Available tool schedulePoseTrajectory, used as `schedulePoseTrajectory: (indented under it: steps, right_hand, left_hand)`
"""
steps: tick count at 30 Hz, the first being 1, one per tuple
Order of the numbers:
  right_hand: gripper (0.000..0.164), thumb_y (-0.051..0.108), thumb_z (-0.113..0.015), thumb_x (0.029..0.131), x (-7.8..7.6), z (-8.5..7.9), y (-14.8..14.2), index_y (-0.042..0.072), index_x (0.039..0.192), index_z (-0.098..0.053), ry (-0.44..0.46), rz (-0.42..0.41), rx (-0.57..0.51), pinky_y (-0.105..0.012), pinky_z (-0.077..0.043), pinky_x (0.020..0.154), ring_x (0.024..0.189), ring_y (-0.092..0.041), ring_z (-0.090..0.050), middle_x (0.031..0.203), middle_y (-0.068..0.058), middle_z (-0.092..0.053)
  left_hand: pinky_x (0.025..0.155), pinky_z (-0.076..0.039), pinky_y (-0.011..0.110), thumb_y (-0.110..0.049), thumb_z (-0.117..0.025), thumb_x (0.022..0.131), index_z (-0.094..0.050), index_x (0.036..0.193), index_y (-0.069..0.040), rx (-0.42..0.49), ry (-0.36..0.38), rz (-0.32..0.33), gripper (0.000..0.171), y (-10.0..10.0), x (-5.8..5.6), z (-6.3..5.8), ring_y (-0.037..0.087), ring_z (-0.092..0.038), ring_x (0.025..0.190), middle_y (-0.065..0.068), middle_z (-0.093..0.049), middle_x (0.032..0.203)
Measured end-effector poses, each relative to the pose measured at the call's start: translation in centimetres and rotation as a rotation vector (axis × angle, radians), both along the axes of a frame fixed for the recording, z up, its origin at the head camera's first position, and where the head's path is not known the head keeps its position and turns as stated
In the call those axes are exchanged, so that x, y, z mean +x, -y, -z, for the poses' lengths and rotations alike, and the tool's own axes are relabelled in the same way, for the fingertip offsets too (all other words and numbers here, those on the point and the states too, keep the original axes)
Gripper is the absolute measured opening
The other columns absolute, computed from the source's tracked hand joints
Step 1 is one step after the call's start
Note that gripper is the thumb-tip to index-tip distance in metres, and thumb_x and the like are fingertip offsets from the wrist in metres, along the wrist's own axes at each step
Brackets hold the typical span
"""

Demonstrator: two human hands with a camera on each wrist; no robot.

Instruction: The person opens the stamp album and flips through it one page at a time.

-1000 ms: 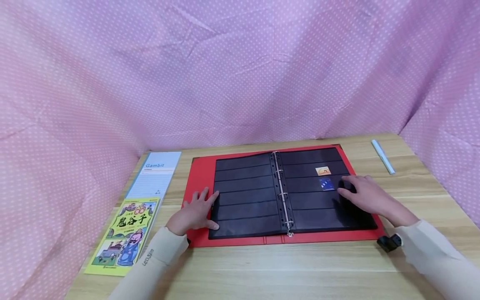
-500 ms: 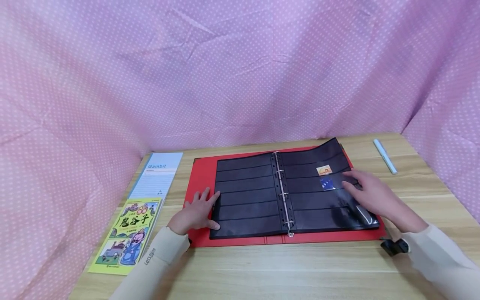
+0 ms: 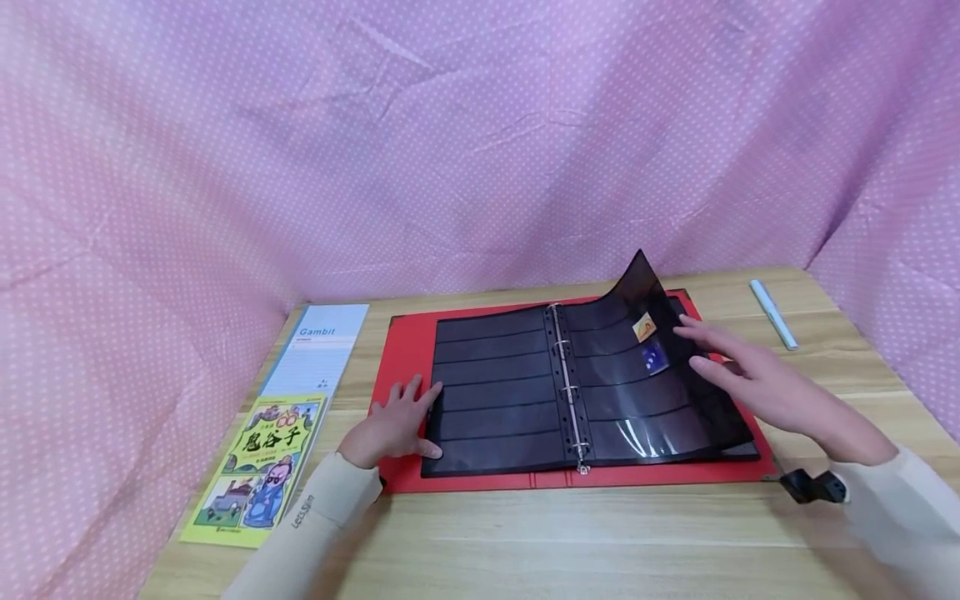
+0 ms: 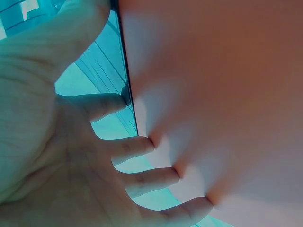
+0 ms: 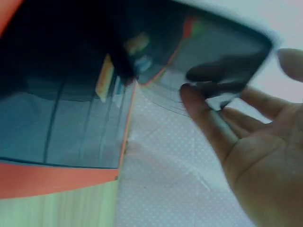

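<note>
A red ring binder (image 3: 407, 346) lies spread out with black pocket pages in it. My left hand (image 3: 390, 427) rests on the left cover, fingers spread, its thumb and index finger at the edge of the left page (image 3: 491, 367). At the right, the pocket page (image 3: 626, 396) stands curved up from the binder. Two small stamps, one orange and white (image 3: 643, 327) and one blue (image 3: 654, 358), sit in its pockets. The fairly straight fingers of my right hand (image 3: 772, 387) touch this page at its outer edge; in the right wrist view the thumb (image 5: 291, 61) is apart from it.
To the left, a yellow comic book (image 3: 251, 471) overlaps a white and blue notebook (image 3: 318, 342). A light blue pen (image 3: 774, 314) lies at the back right of the wooden table (image 3: 570, 533). Behind hangs a pink dotted cloth (image 3: 480, 167).
The right page has risen from lying flat, its outer edge swinging up and leftward, and part of what lies beneath shows. My right hand has shifted slightly right. My left hand stays put.
</note>
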State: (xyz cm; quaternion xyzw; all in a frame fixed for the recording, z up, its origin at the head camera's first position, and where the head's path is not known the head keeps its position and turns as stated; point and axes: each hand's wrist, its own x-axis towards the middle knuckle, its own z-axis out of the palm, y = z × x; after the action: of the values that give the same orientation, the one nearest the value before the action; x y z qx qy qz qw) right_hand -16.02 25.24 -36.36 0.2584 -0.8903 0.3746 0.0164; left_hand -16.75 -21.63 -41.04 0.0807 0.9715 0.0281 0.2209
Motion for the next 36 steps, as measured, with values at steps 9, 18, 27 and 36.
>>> schedulePoseTrajectory:
  steps: [9,18,27,36]
  right_hand:
    - [0.041,-0.002,-0.036,0.098,-0.7,-1.3,0.6,-0.005,0.139,-0.042,-0.221,-0.173,-0.266,-0.017,-0.024,0.105,0.137,-0.020,-0.027,0.149,-0.020,-0.030]
    - [0.055,0.033,-0.032,0.103,-1.5,-2.3,3.3,-0.005,0.143,-0.033,-0.215,-0.289,-0.456,-0.023,-0.022,0.107,0.139,-0.028,-0.022,0.150,-0.022,-0.025]
    - [0.068,0.043,-0.035,0.101,-2.1,-2.6,6.6,0.000,0.150,-0.014,-0.174,-0.422,-0.621,-0.026,-0.035,0.099,0.133,-0.027,-0.034,0.154,-0.017,-0.017]
    - [0.073,0.045,-0.036,0.100,-1.8,-2.3,9.3,-0.001,0.150,-0.008,-0.195,-0.494,-0.592,-0.034,-0.041,0.095,0.134,-0.035,-0.031,0.152,-0.024,-0.014]
  left_hand:
    - [0.097,-0.026,0.069,-0.040,-0.085,0.065,-0.024,0.151,-0.020,0.003,0.005,-0.006,0.107,-0.1,-0.1,-0.2,0.045,-0.016,0.135,0.018,-0.015,0.153]
    - [0.097,-0.026,0.069,-0.040,-0.085,0.065,-0.024,0.151,-0.020,0.007,0.007,-0.008,0.107,0.0,-0.1,-0.2,0.045,-0.016,0.135,0.018,-0.015,0.153]
    - [0.096,-0.028,0.069,-0.039,-0.085,0.065,-0.024,0.151,-0.019,0.021,0.003,-0.003,0.107,0.0,0.0,-0.4,0.044,-0.016,0.134,0.018,-0.016,0.153]
    - [0.097,-0.028,0.068,-0.040,-0.084,0.065,-0.023,0.152,-0.020,0.000,0.016,-0.006,0.108,-0.1,-0.1,-0.3,0.044,-0.016,0.135,0.018,-0.015,0.153]
